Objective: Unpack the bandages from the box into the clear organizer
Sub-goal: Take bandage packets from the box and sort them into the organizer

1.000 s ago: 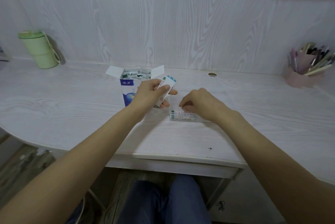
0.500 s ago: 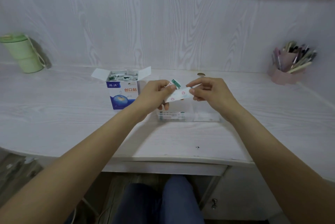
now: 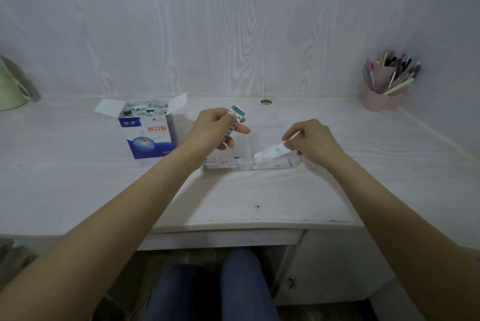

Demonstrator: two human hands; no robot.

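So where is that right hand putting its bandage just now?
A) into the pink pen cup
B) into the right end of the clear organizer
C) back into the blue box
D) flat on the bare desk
B: the right hand pinches a bandage whose lower end dips into the right compartment of the clear organizer.

The green container (image 3: 10,86) is cut off by the left edge. Print on the box (image 3: 148,136) and bandage wrappers (image 3: 235,123) is too blurred to read fully.

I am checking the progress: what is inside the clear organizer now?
The clear organizer has bandages lying flat in its left part. The right hand lowers one bandage into the right part. How many are stacked cannot be counted.
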